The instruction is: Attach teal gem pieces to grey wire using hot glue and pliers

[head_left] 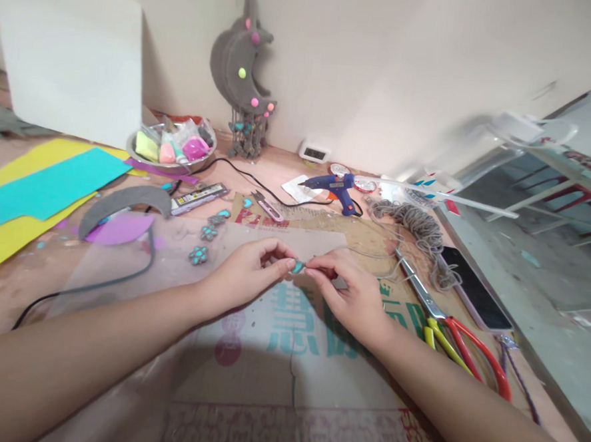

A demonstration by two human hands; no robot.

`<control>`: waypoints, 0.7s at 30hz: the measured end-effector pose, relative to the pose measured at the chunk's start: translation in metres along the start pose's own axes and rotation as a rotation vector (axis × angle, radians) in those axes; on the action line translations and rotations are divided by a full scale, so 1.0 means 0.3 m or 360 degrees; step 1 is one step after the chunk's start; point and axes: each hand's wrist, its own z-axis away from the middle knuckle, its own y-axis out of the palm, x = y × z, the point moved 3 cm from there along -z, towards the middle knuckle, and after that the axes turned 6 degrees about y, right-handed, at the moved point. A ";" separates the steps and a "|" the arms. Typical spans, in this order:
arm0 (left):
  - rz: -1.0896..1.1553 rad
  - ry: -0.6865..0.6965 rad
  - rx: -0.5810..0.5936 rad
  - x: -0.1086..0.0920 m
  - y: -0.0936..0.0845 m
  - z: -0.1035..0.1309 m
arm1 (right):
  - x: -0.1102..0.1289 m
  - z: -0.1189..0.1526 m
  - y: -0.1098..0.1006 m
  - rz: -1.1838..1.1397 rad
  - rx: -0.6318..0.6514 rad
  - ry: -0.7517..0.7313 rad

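Observation:
A small turquoise piece with a grey edge (298, 267) is pinched between both hands above the plastic-covered work surface (260, 385). My left hand (252, 268) holds its left end between thumb and fingers. At its right end, the thumb and forefinger of my right hand (349, 287) are closed on it. Left of my hands lie a turquoise and grey flower (198, 255), a second flower piece (209, 233) and a heart-like turquoise piece (223, 214). A thin grey cord (293, 367) runs down the surface below the held piece.
A blue glue gun (335, 185) lies behind my hands. Scissors (433, 309), grey cord (410, 221) and a phone (476, 289) are at right. At left are a grey crescent (126, 201), coloured sheets (42, 185) and a bowl (171, 167). A moon decoration (239, 67) hangs behind.

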 end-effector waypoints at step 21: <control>-0.0020 -0.0016 0.0044 -0.002 0.003 0.002 | 0.001 -0.006 -0.004 -0.0051 -0.0020 -0.0124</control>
